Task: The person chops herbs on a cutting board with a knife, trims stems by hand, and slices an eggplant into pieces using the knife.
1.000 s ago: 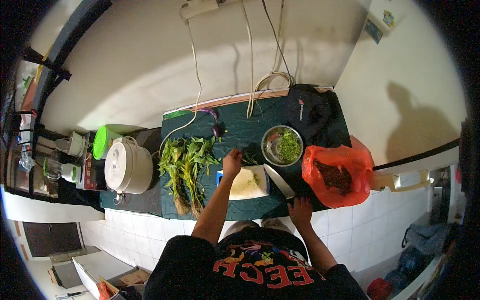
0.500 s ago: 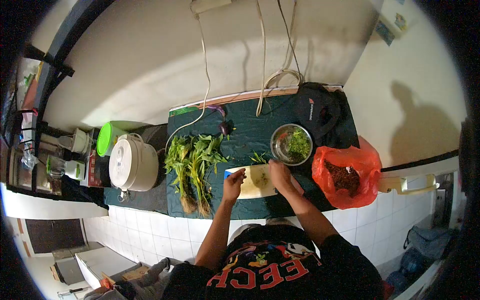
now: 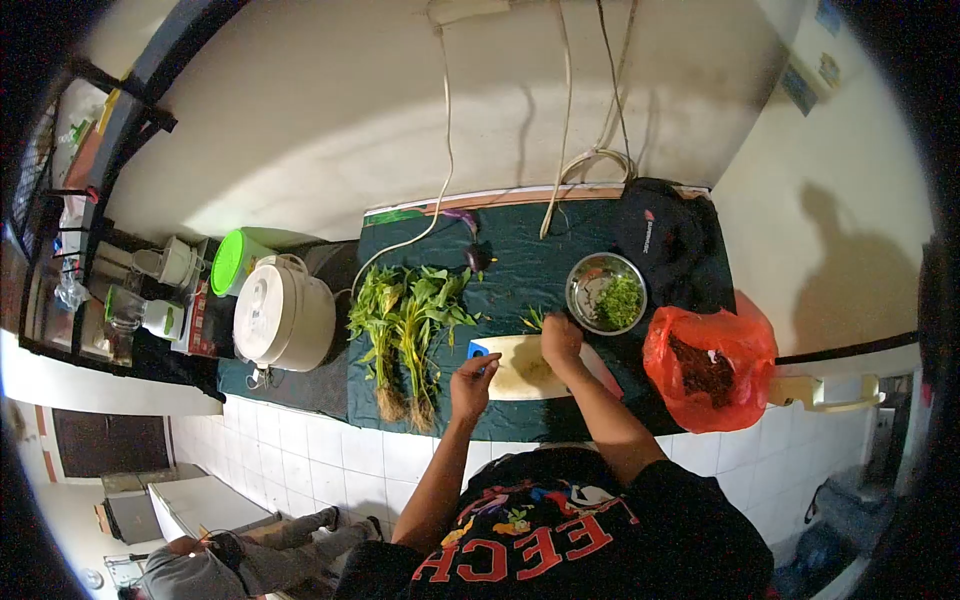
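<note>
At the worktop (image 3: 510, 285), bending the left hand (image 3: 471, 388) beside the blue corner of the board (image 3: 518, 378), with fingers partly curled and thumb near the index finger; not showing clearly whether anything is in its grasp. Reaching the right hand (image 3: 561, 338) across to the board's far edge, beside the sprigs (image 3: 533, 318), with fingers bunched downward and their contents hidden. Having the leafy greens (image 3: 413, 330) to the left of the board, lying with roots toward the near edge. Keeping the steel bowl (image 3: 571, 290), with chopped greens (image 3: 618, 302) inside, beyond the right hand, and the open red bag (image 3: 760, 350) to its right, with dark brown contents. Facing the eggplant (image 3: 480, 257) toward the back and, behind the bowl, the black bag (image 3: 655, 230) bearing a small red mark and white lettering too small to read. Wearing a black shirt (image 3: 520, 540) displaying red letters reading "EECH", following a partly hidden letter.
</note>
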A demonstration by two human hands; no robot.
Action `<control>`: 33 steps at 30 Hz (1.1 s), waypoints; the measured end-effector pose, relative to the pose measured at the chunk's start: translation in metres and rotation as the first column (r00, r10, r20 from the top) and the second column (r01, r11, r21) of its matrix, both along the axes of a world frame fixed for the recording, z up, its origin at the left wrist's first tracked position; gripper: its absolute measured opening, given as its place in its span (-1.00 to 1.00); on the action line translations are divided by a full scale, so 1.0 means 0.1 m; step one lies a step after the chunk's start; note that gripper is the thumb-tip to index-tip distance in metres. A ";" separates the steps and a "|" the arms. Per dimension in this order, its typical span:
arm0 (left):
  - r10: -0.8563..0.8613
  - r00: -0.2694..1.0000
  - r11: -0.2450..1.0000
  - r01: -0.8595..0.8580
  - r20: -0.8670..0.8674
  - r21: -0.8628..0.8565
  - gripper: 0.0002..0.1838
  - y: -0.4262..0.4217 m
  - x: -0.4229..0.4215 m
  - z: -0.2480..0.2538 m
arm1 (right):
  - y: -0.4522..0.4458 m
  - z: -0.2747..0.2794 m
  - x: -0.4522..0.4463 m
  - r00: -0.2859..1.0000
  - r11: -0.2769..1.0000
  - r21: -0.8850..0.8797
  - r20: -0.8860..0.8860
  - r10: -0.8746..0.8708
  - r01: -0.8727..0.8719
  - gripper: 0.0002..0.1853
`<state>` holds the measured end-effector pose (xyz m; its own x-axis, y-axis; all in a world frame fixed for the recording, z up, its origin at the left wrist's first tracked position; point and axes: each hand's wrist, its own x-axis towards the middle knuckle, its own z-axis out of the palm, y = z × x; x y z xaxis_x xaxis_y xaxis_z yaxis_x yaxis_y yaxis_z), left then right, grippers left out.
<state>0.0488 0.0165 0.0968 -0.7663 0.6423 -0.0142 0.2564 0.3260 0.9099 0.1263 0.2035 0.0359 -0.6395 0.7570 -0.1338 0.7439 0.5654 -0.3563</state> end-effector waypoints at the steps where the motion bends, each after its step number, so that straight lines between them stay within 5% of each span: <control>1: 0.004 0.992 1.000 -0.004 0.122 -0.004 -0.82 0.01 0.01 0.03 | -0.02 -0.03 0.02 0.995 0.999 -0.031 -0.089 -0.040 0.037 -0.86; 2: 0.012 0.993 1.000 -0.011 0.122 -0.006 -0.82 0.03 0.02 0.06 | -0.04 -0.06 0.07 0.995 0.999 -0.033 -0.090 -0.033 0.030 -0.86; 4: 0.042 0.912 0.992 -0.088 0.408 0.095 -0.78 0.12 0.04 0.17 | -0.10 0.15 0.16 0.885 0.916 -0.396 -0.447 -0.131 -0.065 -0.82; 8: -0.040 0.833 0.992 -0.032 0.553 0.120 -0.74 0.17 0.06 0.25 | -0.29 0.57 0.36 0.829 0.745 -0.622 -0.532 -0.174 -0.243 -0.76; 17: -0.142 0.773 0.979 0.019 0.619 0.202 -0.71 0.08 0.09 0.37 | -0.43 1.19 0.49 0.811 0.717 -0.594 -0.581 -0.068 -0.366 -0.76; 22: -0.225 0.597 0.956 -0.017 0.770 0.292 -0.74 0.01 0.08 0.39 | -0.42 1.58 0.55 0.853 0.679 -0.621 -0.521 0.015 -0.391 -0.77; 30: -0.257 0.632 0.965 0.129 0.732 0.227 -0.78 -0.09 0.00 0.58 | -0.57 1.22 0.62 0.838 0.700 -0.602 -0.546 -0.009 -0.385 -0.74; 33: -0.272 0.618 0.957 0.097 0.737 0.272 -0.78 -0.17 -0.16 0.57 | -0.54 1.15 0.65 0.844 0.833 -0.467 -0.537 -0.001 -0.296 -0.81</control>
<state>0.0331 -0.0006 0.1536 -0.4002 0.8250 -0.3989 -0.5192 0.1546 0.8405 0.1909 0.1496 0.1510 -0.8236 0.5575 -0.1043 0.3003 0.2728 -0.9140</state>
